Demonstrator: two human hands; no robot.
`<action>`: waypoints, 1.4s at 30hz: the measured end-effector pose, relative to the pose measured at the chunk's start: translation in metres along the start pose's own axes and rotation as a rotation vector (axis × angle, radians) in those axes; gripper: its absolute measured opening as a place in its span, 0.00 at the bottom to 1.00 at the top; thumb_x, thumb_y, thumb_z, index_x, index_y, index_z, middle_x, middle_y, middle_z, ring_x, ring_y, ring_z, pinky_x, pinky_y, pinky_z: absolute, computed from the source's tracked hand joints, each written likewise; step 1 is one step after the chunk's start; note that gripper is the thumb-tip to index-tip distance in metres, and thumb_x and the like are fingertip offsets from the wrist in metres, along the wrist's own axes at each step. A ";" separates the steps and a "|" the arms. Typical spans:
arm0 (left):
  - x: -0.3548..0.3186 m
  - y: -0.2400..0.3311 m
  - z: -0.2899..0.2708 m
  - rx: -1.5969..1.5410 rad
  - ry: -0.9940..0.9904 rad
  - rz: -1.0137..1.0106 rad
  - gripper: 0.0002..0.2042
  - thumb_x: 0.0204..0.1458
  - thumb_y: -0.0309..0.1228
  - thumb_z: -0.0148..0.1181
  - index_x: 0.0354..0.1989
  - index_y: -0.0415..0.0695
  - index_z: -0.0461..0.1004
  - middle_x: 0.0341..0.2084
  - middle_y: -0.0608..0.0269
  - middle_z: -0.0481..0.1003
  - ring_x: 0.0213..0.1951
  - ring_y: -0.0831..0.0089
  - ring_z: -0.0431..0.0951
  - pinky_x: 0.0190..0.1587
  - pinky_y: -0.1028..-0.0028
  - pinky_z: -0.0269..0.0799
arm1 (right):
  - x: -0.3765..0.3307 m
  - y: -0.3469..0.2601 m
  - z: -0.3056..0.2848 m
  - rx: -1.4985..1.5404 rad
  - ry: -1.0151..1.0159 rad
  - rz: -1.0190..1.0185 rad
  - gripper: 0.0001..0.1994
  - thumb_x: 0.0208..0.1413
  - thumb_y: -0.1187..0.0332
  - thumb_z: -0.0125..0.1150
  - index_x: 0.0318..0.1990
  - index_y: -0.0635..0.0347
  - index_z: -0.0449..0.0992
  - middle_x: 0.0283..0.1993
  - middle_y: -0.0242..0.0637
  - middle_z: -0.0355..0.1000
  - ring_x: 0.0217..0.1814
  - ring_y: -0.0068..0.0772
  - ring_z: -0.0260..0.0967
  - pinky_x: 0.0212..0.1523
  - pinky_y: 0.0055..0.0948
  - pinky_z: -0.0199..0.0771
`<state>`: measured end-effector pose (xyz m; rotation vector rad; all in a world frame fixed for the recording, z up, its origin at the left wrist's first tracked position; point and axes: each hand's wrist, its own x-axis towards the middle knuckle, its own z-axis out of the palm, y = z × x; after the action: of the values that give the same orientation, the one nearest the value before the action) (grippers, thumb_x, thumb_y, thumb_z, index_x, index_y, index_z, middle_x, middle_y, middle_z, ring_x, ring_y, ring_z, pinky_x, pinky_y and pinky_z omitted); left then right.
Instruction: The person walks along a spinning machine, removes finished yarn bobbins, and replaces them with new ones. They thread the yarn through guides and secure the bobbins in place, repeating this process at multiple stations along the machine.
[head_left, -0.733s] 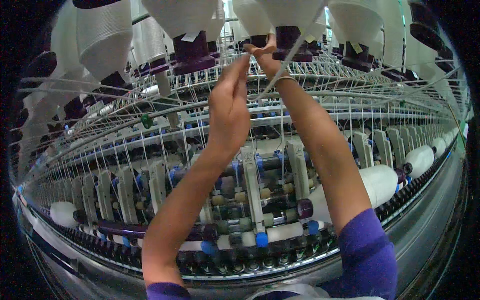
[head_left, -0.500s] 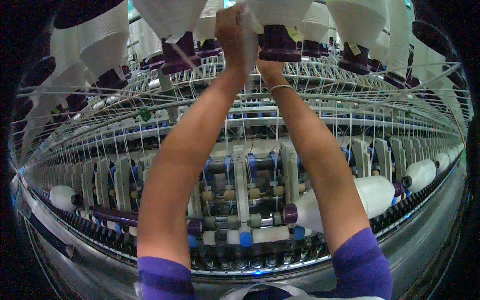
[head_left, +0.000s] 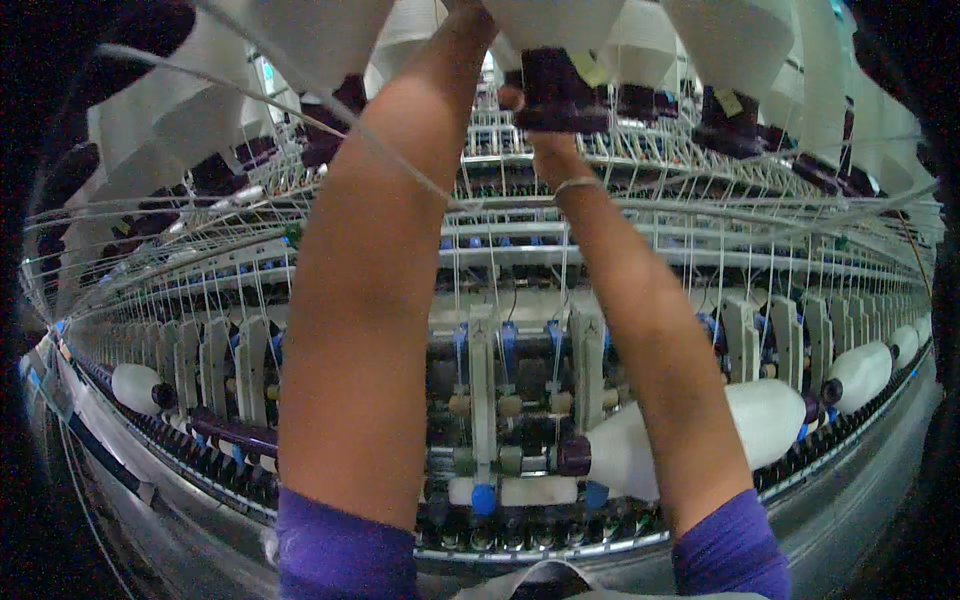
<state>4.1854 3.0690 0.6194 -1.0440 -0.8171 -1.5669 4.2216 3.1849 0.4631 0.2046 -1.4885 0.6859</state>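
Observation:
Both my arms reach up toward a row of hanging white yarn bobbins. My right hand point(head_left: 551, 143) is at the dark purple tube end of the middle yarn bobbin point(head_left: 562, 90). A fingertip shows at the left side of that tube, and the palm is below it; the tube hides the other fingers, which appear wrapped round it. My left forearm point(head_left: 375, 260) rises past the left side of the same bobbin to the top edge of the picture, where the left hand is cut off. A loose strand of white roving point(head_left: 395, 165) crosses in front of this forearm.
Other white bobbins point(head_left: 725, 45) hang on both sides. Below runs a long spinning frame with upright grey arms point(head_left: 483, 390) and rollers. A large white bobbin point(head_left: 765, 420) lies across it at right, a bare purple tube point(head_left: 235, 433) at left. White strands run down from above.
My left arm has moved up, taking the left hand out of the picture. The right hand stays at the middle bobbin's tube. A loose roving strand now hangs across the left forearm.

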 end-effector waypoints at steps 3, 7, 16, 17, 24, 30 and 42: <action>-0.025 -0.009 -0.014 0.009 0.023 0.067 0.09 0.54 0.31 0.53 0.37 0.40 0.76 0.33 0.53 0.74 0.40 0.56 0.75 0.44 0.60 0.70 | -0.005 0.012 -0.012 0.878 -0.048 0.768 0.11 0.56 0.62 0.54 0.43 0.57 0.74 0.38 0.35 0.75 0.39 0.39 0.74 0.43 0.38 0.79; -0.098 -0.029 -0.056 0.183 -0.108 0.294 0.09 0.55 0.31 0.53 0.36 0.41 0.76 0.32 0.53 0.75 0.40 0.56 0.75 0.43 0.60 0.70 | -0.018 0.029 -0.006 0.723 0.173 0.774 0.23 0.64 0.51 0.39 0.60 0.54 0.62 0.60 0.41 0.63 0.61 0.48 0.59 0.62 0.55 0.57; -0.204 -0.067 -0.138 0.230 -1.016 0.340 0.03 0.45 0.22 0.56 0.29 0.40 0.74 0.30 0.52 0.77 0.34 0.51 0.79 0.39 0.58 0.77 | 0.001 0.044 -0.009 0.369 0.320 0.515 0.30 0.59 0.58 0.53 0.67 0.55 0.55 0.61 0.39 0.64 0.63 0.52 0.60 0.63 0.51 0.59; -0.204 -0.066 -0.138 0.239 -1.005 0.325 0.03 0.44 0.22 0.57 0.29 0.40 0.74 0.30 0.52 0.77 0.34 0.51 0.79 0.39 0.58 0.77 | 0.001 0.041 -0.008 0.329 0.312 0.493 0.30 0.59 0.59 0.53 0.67 0.55 0.54 0.61 0.40 0.64 0.63 0.52 0.60 0.62 0.51 0.59; -0.217 -0.071 -0.133 0.399 -1.034 0.224 0.09 0.48 0.24 0.54 0.39 0.42 0.70 0.29 0.53 0.77 0.33 0.53 0.78 0.37 0.59 0.75 | -0.007 0.011 0.001 0.073 0.230 0.406 0.33 0.57 0.62 0.56 0.68 0.59 0.52 0.59 0.45 0.66 0.61 0.55 0.62 0.60 0.51 0.63; -0.214 -0.079 -0.152 -0.103 -0.514 0.406 0.02 0.49 0.30 0.59 0.30 0.48 0.77 0.27 0.63 0.76 0.34 0.59 0.77 0.38 0.57 0.71 | -0.022 -0.005 -0.002 -0.213 0.118 0.354 0.35 0.55 0.65 0.58 0.68 0.62 0.50 0.57 0.50 0.67 0.59 0.57 0.64 0.58 0.50 0.66; -0.191 0.037 -0.269 0.126 -0.988 0.372 0.03 0.39 0.29 0.65 0.24 0.54 0.80 0.24 0.69 0.70 0.33 0.67 0.70 0.38 0.65 0.65 | -0.150 -0.135 -0.031 -0.493 -0.670 -0.190 0.40 0.45 0.73 0.65 0.67 0.57 0.51 0.48 0.43 0.76 0.50 0.46 0.74 0.55 0.41 0.71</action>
<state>4.1791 2.8918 0.3385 -1.7782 -1.2473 -0.6131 4.3301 3.0496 0.3550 0.2009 -2.1935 0.0680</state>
